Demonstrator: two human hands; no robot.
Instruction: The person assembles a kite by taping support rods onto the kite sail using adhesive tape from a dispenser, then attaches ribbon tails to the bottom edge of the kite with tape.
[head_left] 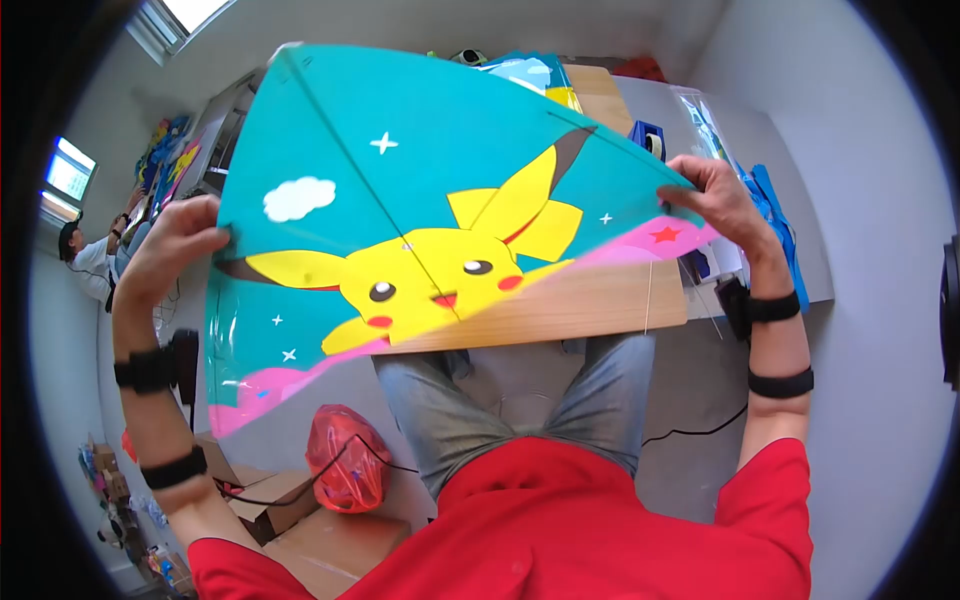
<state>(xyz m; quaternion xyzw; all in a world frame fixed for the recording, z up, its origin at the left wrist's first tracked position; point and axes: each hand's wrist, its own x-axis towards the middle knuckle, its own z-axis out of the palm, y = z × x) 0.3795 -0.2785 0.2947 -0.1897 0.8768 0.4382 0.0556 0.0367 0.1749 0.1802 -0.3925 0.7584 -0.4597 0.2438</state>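
1. Kite [440, 150] could crease or tear at its edges: I have it spread between my hands, tilted above and partly over the wooden table [560, 310], and too much outward pull would strain the sheet.
2. My left hand [168, 245] is closed in a pinch of thumb and fingers on the left edge. It has only a narrow bit, so a slack thumb could let that side drop.
3. My right hand [712, 190] is also pinched closed, on the edge near the right corner; uneven pull between the two would twist the sheet.
4. The dark centre rod [330, 120] might bow or work loose if I pushed my hands together.
5. The lower left tip hangs beyond the table, so lowering it carelessly could bend it or brush the red bag [345, 460].
6. A thin string [649, 295] below the right side could snag; I cannot tell what it is tied to.
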